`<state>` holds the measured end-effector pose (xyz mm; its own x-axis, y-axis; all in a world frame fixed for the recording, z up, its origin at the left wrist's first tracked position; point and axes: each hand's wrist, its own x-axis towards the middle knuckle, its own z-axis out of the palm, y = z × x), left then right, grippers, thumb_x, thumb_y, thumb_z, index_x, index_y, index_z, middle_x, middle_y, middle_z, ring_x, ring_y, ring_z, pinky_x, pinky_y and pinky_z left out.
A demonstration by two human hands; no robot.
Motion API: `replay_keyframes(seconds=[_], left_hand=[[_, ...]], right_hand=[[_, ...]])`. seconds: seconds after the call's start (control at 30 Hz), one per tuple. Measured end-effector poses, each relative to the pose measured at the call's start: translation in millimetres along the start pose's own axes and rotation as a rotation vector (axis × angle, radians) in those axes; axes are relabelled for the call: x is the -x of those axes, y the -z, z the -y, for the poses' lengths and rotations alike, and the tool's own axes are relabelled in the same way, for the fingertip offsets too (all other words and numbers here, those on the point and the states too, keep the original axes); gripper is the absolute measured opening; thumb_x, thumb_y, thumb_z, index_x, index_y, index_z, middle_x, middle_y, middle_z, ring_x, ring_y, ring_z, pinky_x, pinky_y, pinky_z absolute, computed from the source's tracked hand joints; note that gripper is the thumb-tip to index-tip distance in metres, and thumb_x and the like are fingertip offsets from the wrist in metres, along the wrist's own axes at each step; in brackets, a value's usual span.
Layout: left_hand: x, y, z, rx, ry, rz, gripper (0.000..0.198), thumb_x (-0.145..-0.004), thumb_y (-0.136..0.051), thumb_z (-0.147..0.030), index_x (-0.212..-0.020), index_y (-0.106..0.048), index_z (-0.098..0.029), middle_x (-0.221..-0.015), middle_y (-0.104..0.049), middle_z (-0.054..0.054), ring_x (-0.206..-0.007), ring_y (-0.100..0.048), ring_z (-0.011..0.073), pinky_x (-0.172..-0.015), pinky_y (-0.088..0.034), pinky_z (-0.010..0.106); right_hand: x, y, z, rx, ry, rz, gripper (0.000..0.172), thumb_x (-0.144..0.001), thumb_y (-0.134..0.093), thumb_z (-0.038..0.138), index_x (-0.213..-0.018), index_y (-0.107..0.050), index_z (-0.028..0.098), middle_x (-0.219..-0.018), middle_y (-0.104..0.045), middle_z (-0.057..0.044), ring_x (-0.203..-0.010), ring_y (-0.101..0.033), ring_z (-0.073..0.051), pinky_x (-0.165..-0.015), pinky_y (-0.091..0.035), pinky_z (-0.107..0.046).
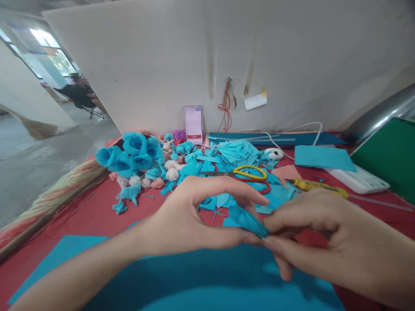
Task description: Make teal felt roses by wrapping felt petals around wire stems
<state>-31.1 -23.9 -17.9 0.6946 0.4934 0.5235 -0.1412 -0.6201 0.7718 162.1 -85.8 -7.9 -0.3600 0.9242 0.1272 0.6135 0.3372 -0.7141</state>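
A small blue crepe paper flower [244, 220] is held between my two hands above a large blue paper sheet [207, 280]. My right hand [317, 237] pinches the flower's narrow base between thumb and fingers. Curled around the other side, my left hand [197, 216] has its thumb at the base and fingers behind the petals, with its index finger arched over the top. Just beyond lie scissors [249, 172] with one yellow and one red handle, among cut blue paper pieces [240, 151].
Finished blue paper roses [134, 149] and small pink and white paper buds [171, 174] cluster at the left. A phone [193, 125] leans against the wall. On the right are a yellow cutter [319, 186], a folded blue stack [324, 157] and a white device [359, 179].
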Motion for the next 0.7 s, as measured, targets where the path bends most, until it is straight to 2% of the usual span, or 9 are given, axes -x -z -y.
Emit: replay_keyframes(seconds=[0.1, 0.27, 0.43, 0.7], left_hand=[[-0.6, -0.5, 1.0, 0.0, -0.001, -0.015, 0.031, -0.068, -0.072, -0.013, -0.097, -0.063, -0.017, -0.084, -0.067, 0.001, -0.081, -0.063, 0.0124, -0.085, -0.05, 0.024], [-1.7, -0.7, 1.1, 0.014, -0.017, -0.007, 0.027, -0.068, -0.072, -0.012, -0.094, -0.063, -0.015, -0.086, -0.069, 0.002, -0.082, -0.063, 0.0116, -0.087, -0.048, 0.023], [-1.4, 0.2, 0.3, 0.018, -0.029, 0.002, 0.024, -0.069, -0.07, -0.007, -0.091, -0.064, -0.014, -0.087, -0.07, 0.003, -0.084, -0.064, 0.0115, -0.091, -0.047, 0.024], [-3.5, 2.0, 3.1, -0.041, -0.108, -0.03, 0.019, -0.066, -0.073, -0.009, -0.082, -0.065, -0.016, -0.079, -0.07, 0.003, -0.076, -0.063, 0.0136, -0.083, -0.05, 0.027]], right_hand=[[-2.7, 0.8, 2.9, -0.005, -0.003, 0.036, 0.034, -0.081, -0.053, 0.036, -0.051, -0.061, 0.022, -0.042, -0.057, 0.002, -0.044, -0.054, -0.012, -0.043, -0.04, -0.021], [-9.4, 4.4, 2.8, 0.006, 0.028, 0.183, 0.036, -0.082, -0.049, 0.026, -0.048, -0.056, 0.02, -0.046, -0.062, 0.004, -0.042, -0.055, -0.008, -0.04, -0.038, -0.016], [-8.8, 5.4, 0.8, 0.034, 0.044, 0.154, 0.034, -0.082, -0.052, 0.029, -0.05, -0.059, 0.02, -0.048, -0.062, 0.003, -0.044, -0.055, -0.01, -0.04, -0.039, -0.019], [-5.2, 6.1, 6.2, 0.044, 0.003, 0.167, 0.035, -0.085, -0.048, 0.027, -0.054, -0.062, 0.02, -0.052, -0.063, 0.001, -0.048, -0.057, -0.012, -0.041, -0.039, -0.02]])
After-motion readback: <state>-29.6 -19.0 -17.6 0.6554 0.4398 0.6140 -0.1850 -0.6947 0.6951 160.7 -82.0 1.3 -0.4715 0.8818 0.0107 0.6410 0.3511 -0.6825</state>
